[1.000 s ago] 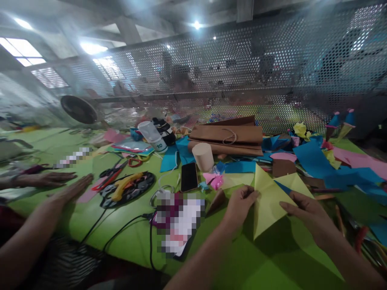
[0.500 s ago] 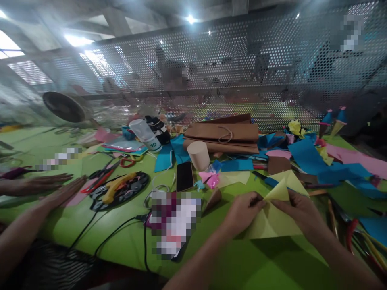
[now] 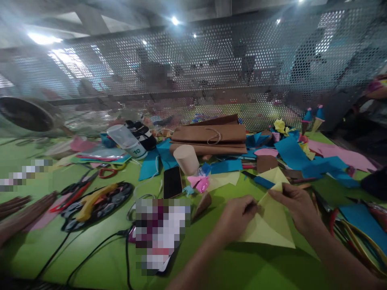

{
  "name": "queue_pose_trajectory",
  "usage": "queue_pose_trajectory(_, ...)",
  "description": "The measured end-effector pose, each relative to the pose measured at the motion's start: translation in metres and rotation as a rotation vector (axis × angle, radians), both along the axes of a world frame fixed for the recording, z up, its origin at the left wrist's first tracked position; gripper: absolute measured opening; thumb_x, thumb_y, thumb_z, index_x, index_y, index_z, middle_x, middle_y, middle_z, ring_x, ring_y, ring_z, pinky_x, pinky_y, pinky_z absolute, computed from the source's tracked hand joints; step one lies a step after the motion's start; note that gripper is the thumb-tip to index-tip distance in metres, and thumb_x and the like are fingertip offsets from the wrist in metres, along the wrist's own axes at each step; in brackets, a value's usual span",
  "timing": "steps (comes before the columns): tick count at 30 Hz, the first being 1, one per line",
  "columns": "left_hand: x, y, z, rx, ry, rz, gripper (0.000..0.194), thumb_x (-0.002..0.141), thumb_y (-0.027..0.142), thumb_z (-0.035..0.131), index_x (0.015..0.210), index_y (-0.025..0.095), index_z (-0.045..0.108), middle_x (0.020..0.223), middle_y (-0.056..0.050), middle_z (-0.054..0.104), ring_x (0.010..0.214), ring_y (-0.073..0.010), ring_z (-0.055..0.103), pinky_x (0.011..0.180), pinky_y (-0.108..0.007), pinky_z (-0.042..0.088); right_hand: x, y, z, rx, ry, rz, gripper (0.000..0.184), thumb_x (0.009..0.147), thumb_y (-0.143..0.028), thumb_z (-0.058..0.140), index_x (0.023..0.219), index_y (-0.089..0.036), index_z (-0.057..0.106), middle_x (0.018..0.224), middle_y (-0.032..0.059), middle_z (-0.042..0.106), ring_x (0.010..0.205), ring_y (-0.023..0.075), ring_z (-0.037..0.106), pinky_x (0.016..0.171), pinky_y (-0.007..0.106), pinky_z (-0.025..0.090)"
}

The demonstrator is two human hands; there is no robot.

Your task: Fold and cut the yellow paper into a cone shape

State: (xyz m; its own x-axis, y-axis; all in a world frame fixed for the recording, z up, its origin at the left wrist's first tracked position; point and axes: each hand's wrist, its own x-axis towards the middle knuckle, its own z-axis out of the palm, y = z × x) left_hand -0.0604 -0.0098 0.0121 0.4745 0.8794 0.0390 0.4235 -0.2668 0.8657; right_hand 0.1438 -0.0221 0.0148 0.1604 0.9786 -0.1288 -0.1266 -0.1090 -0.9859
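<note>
A yellow paper sheet folded into a triangle lies on the green table in front of me. My left hand pinches its left edge with closed fingers. My right hand grips the folded top corner, fingers curled over the paper. Both hands rest low on the table, touching the sheet.
Another person's hands lie flat at far left. Red scissors, a yellow glue gun on a black disc, a black phone, a beige cup, brown paper bags and blue and pink paper scraps crowd the table. Perforated metal screen behind.
The yellow sheet, raised and spread a second ago, has been folded down flat into a triangle. The view has swung right, shifting the other person's hands toward the left edge.
</note>
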Motion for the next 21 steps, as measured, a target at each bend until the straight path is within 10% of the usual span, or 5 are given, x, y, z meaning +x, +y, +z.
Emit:
queue_pose_trajectory(9, -0.007, 0.006, -0.004, -0.041, -0.035, 0.059, 0.023, 0.093, 0.033, 0.060, 0.077, 0.018, 0.065, 0.075, -0.001, 0.064, 0.073, -0.0168, 0.054, 0.065, -0.026, 0.033, 0.028, 0.016, 0.008, 0.210, 0.027, -0.203, 0.032, 0.074, -0.056, 0.086, 0.085, -0.028, 0.073, 0.082, -0.0028, 0.067, 0.076, 0.0137, 0.056, 0.065, 0.024, 0.046)
queue_pose_trajectory(15, -0.005, 0.008, -0.007, -0.051, -0.044, 0.037, 0.017, 0.091, 0.029, 0.060, 0.083, 0.018, 0.070, 0.079, -0.001, 0.068, 0.077, -0.0170, 0.058, 0.068, -0.026, 0.036, -0.005, 0.001, 0.000, -0.079, 0.028, 0.190, 0.044, 0.057, -0.046, 0.098, 0.086, -0.021, 0.078, 0.073, 0.0031, 0.074, 0.062, 0.0195, 0.066, 0.058, 0.032, 0.054)
queue_pose_trajectory(21, -0.008, 0.007, -0.007, -0.143, -0.100, -0.032, 0.023, 0.093, 0.038, 0.063, 0.091, 0.018, 0.073, 0.084, -0.001, 0.071, 0.075, -0.0157, 0.058, 0.066, -0.025, 0.037, 0.000, 0.000, 0.004, -0.195, 0.084, -0.003, 0.037, 0.057, -0.050, 0.095, 0.075, -0.023, 0.077, 0.072, 0.0075, 0.080, 0.055, 0.0253, 0.071, 0.051, 0.037, 0.058)
